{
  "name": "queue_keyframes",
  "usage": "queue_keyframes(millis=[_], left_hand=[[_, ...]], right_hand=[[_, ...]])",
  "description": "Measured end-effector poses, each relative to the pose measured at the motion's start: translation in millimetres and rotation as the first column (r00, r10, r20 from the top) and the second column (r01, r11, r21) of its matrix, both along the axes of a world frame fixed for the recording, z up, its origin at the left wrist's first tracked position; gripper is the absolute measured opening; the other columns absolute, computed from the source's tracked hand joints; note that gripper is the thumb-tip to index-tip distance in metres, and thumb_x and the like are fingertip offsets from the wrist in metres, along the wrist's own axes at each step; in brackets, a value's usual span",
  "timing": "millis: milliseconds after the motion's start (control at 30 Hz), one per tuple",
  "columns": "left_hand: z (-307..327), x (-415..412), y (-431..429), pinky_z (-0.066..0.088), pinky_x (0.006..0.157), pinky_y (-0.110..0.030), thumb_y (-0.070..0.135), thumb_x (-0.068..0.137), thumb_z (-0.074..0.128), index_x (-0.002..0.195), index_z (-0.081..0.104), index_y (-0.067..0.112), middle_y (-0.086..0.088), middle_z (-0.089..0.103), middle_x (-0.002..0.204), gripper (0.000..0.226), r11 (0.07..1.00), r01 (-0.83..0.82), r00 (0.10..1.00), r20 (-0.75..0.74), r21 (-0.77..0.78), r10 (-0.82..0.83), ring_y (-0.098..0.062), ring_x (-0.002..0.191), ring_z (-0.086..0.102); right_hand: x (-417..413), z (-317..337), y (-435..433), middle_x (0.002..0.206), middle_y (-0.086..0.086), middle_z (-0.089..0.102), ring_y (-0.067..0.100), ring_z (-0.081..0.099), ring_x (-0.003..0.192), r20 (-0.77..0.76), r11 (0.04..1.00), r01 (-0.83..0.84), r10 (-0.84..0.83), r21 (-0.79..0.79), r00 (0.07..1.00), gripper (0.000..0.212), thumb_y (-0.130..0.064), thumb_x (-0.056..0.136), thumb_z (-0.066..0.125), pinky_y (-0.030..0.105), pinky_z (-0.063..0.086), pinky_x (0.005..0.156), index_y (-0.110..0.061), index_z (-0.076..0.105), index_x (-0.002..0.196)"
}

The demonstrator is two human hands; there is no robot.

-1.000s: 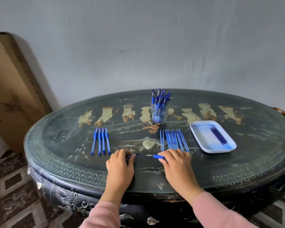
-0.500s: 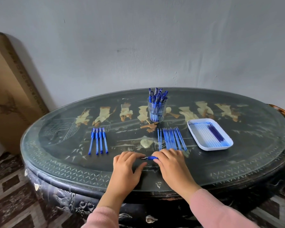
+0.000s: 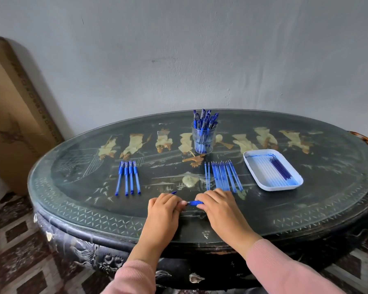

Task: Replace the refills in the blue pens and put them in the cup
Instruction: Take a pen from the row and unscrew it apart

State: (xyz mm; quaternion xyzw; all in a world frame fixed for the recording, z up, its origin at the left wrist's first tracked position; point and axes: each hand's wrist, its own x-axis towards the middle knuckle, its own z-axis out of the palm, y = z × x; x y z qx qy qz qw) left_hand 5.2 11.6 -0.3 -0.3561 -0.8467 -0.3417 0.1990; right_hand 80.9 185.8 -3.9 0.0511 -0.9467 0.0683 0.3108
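The blue pen (image 3: pixel 194 203) being worked on is low in the middle of the frame. It lies sideways just above the near edge of the worktop (image 3: pixel 306 209), caught between both hands. The right hand (image 3: pixel 218 206) has its fingers curled over the barrel, so only the rubbery grip section pokes out to the left. The left hand (image 3: pixel 164 206) is curled too, fingertips pinching the pen's pale tip end. A small blue piece (image 3: pixel 174 192) sticks up past its knuckles; can't tell if it's a cap or a nose cone.

Right behind the right hand is the row of refills (image 3: pixel 223 177), and its knuckles hide the near ends of a few. Off to the left, clear of the left hand, four more pens (image 3: pixel 128 179) lie side by side. The clear cup (image 3: pixel 203 137) stands further back, centre frame, packed with capped pens standing upright. To the right of the refills is a white tray (image 3: pixel 261 186) with more refills lying in it, some pale and some dark blue. A big cardboard box (image 3: pixel 9 113) leans on the wall at the left edge.

Versus a second ago, the hands were apart with a visible gap between the left hand's bit and the pen tip. Now they've closed up. The rows, cup and tray haven't budged.
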Motion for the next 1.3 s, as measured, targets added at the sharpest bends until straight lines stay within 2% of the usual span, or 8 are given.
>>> queue_keyframes(millis=[167, 300, 400, 533, 700, 867, 1067, 1300], left_hand=[[3.4, 3.9, -3.0, 0.027, 0.094, -0.023, 0.056, 0.090, 0.054, 0.113, 0.059, 0.033, 0.024, 0.057, 0.108, 0.032, 1.000, 0.018, 0.998, 0.061, 0.004, -0.018, 0.005, 0.102, 0.049], [0.7, 2.0, -3.1, 0.032, 0.092, -0.027, 0.039, 0.088, 0.065, 0.096, 0.065, 0.031, 0.020, 0.058, 0.102, 0.012, 0.998, 0.025, 1.000, -0.006, 0.057, -0.024, -0.004, 0.096, 0.054], [1.0, 1.6, -1.9, 0.033, 0.090, -0.029, 0.054, 0.093, 0.046, 0.091, 0.070, 0.026, 0.019, 0.060, 0.098, 0.037, 0.999, 0.001, 1.000, -0.014, 0.047, 0.000, -0.004, 0.095, 0.054], [3.1, 2.9, -4.4, 0.024, 0.098, -0.022, 0.062, 0.085, 0.055, 0.123, 0.055, 0.036, 0.026, 0.054, 0.118, 0.046, 0.999, 0.030, 0.994, 0.102, 0.034, -0.034, 0.006, 0.112, 0.044], [5.4, 2.9, -2.8, 0.042, 0.087, -0.040, 0.046, 0.090, 0.055, 0.091, 0.063, 0.032, 0.021, 0.059, 0.099, 0.017, 0.997, 0.005, 0.999, 0.044, 0.082, -0.008, -0.004, 0.096, 0.053], [3.5, 3.4, -5.9, 0.031, 0.100, -0.025, 0.058, 0.087, 0.057, 0.121, 0.057, 0.035, 0.024, 0.059, 0.106, 0.041, 0.997, 0.033, 0.992, 0.122, 0.076, -0.042, 0.003, 0.106, 0.051], [7.3, 2.4, -3.7, 0.051, 0.072, -0.046, 0.045, 0.095, 0.049, 0.087, 0.058, 0.028, 0.026, 0.050, 0.081, 0.021, 0.992, 0.040, 0.996, 0.077, 0.122, -0.049, -0.002, 0.075, 0.049], [8.5, 3.6, -5.4, 0.050, 0.081, -0.038, 0.038, 0.087, 0.064, 0.098, 0.061, 0.030, 0.022, 0.058, 0.089, 0.013, 0.987, 0.083, 0.984, 0.145, 0.136, -0.103, -0.004, 0.085, 0.057]], right_hand=[[0.4, 0.4, 0.3, 0.088, -0.014, 0.056, 0.014, 0.050, 0.077, 0.000, 1.000, 0.024, -0.024, 0.012, 1.000, 0.009, -0.030, 0.095, 0.055, 0.031, 0.045, 0.069, -0.028, 0.057, 0.103], [1.5, 0.6, 0.5, 0.090, -0.014, 0.057, 0.014, 0.051, 0.079, -0.013, 1.000, 0.018, -0.018, -0.001, 1.000, 0.010, -0.029, 0.094, 0.060, 0.031, 0.045, 0.070, -0.028, 0.059, 0.104], [1.2, 0.7, 0.6, 0.091, -0.014, 0.057, 0.014, 0.052, 0.079, -0.006, 1.000, 0.017, -0.017, -0.001, 1.000, 0.011, -0.030, 0.093, 0.061, 0.031, 0.046, 0.071, -0.029, 0.059, 0.104], [2.0, 1.1, 0.8, 0.090, -0.014, 0.058, 0.014, 0.053, 0.079, -0.015, 1.000, 0.024, -0.024, -0.005, 1.000, 0.011, -0.029, 0.094, 0.058, 0.030, 0.044, 0.071, -0.028, 0.060, 0.105], [2.8, 2.2, -0.2, 0.089, -0.014, 0.058, 0.014, 0.052, 0.078, -0.009, 1.000, 0.030, -0.030, 0.007, 1.000, 0.009, -0.031, 0.095, 0.057, 0.030, 0.044, 0.070, -0.029, 0.060, 0.104], [2.6, 2.4, -0.1, 0.088, -0.015, 0.058, 0.014, 0.052, 0.077, -0.007, 0.999, 0.044, -0.044, 0.003, 0.999, 0.009, -0.031, 0.095, 0.058, 0.030, 0.042, 0.070, -0.029, 0.060, 0.104], [3.2, 1.9, -0.7, 0.088, -0.015, 0.058, 0.014, 0.051, 0.077, -0.015, 0.999, 0.040, -0.039, 0.013, 0.999, 0.009, -0.031, 0.095, 0.056, 0.031, 0.042, 0.071, -0.029, 0.061, 0.103], [2.9, 1.3, 0.0, 0.087, -0.015, 0.057, 0.014, 0.051, 0.076, -0.025, 0.999, 0.040, -0.040, 0.000, 0.999, 0.010, -0.030, 0.096, 0.053, 0.030, 0.040, 0.071, -0.029, 0.060, 0.103]])
